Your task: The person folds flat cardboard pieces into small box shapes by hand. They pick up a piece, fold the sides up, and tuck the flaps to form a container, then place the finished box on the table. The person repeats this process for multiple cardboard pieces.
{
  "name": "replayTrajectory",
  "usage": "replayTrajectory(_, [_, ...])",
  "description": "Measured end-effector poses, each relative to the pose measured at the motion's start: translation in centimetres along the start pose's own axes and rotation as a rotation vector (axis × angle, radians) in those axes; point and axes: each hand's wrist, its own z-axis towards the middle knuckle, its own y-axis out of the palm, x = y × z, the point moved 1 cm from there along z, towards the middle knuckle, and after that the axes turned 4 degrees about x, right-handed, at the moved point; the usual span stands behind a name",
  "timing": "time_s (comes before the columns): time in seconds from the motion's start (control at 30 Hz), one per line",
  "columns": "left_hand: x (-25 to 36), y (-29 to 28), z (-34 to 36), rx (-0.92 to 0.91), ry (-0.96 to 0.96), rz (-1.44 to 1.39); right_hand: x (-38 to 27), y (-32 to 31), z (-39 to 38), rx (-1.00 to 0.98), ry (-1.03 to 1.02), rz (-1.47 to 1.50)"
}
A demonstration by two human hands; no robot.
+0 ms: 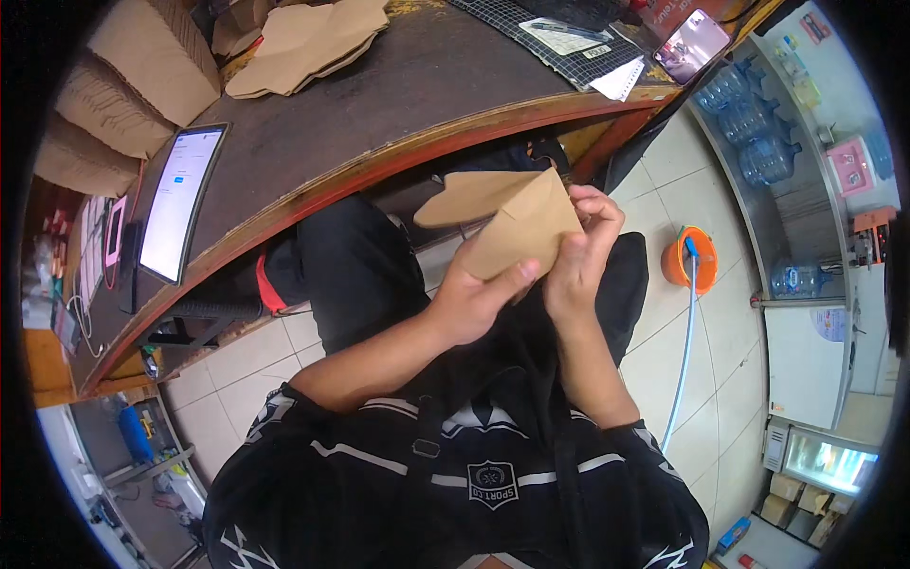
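Observation:
Above my lap I hold a piece of folded brown kraft paper (521,228), shaped partly like a box with a rounded flap sticking out to the left. My left hand (483,299) grips its lower left side, thumb lying across the front. At its right edge, my right hand (583,256) pinches the paper with bent fingers. The paper's underside and some of my fingertips are hidden. On the table beyond lies a stack of flat brown paper cut-outs (303,47) with wavy edges.
A dark wooden table (379,104) stands in front, bearing a tablet (182,199), a phone (692,45) and a cutting mat (540,38). Brown paper stacks (123,76) rise at left. On the tiled floor at right is an orange bucket (675,270) with a hose. Shelves hold water jugs (758,123).

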Motion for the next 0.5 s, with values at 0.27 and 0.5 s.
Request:
replayTrajectory(0.27, [2.2,-0.9,0.6,-0.330,0.264,0.848,-3.2,-2.0,3.5,-0.214,0.317,0.425])
replayTrajectory(0.5, [6.4,-1.8,1.8,-0.937,0.383,1.178,-3.9,-4.1,3.0,-0.393,0.489,0.361])
